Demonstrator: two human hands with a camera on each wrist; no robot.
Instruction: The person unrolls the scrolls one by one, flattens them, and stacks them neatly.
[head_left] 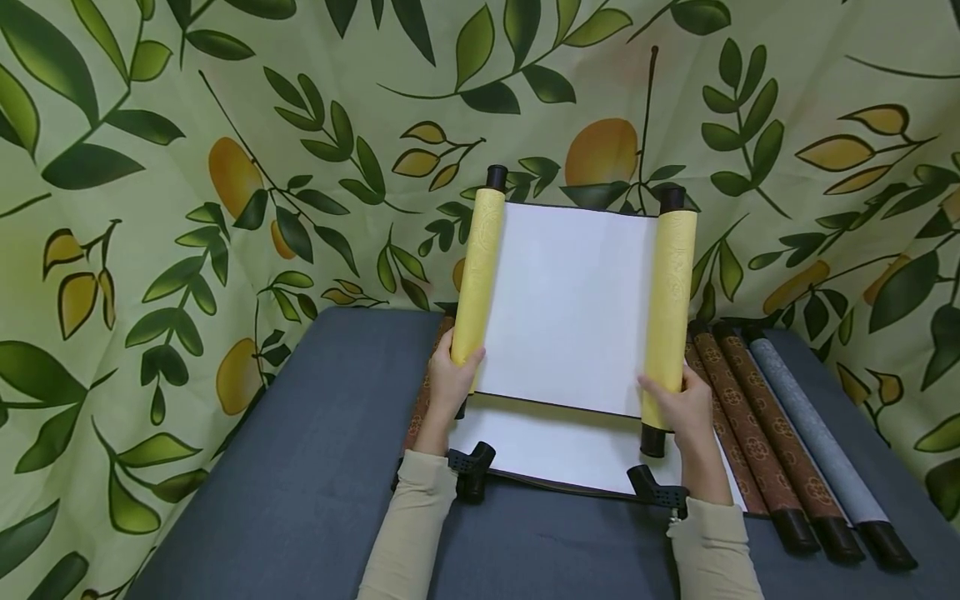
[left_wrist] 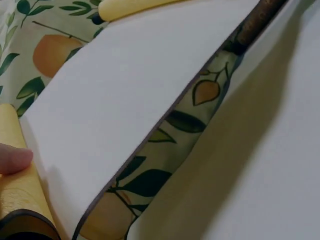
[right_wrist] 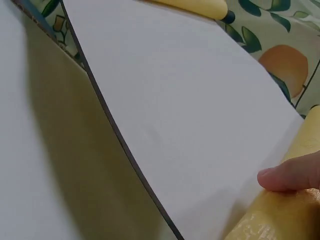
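Note:
A yellow hanging scroll (head_left: 573,308) is held up, partly unrolled, its blank white sheet stretched between two yellow rolls with black end knobs. My left hand (head_left: 448,379) grips the lower part of the left roll, the thumb (left_wrist: 15,159) lying over its front. Around the lower part of the right roll, my right hand (head_left: 684,404) holds on, its thumb (right_wrist: 290,174) pressed on the yellow surface. Beneath the raised scroll, another white sheet (head_left: 555,446) lies spread on the table, shaded by it. The fingers behind both rolls are hidden.
Several rolled scrolls lie side by side at the right: brown patterned ones (head_left: 750,433) and a grey-blue one (head_left: 817,433), all with black knobs. Another brown roll (head_left: 417,408) shows behind my left forearm. The dark blue table (head_left: 300,450) meets a leaf-and-fruit printed cloth (head_left: 315,167).

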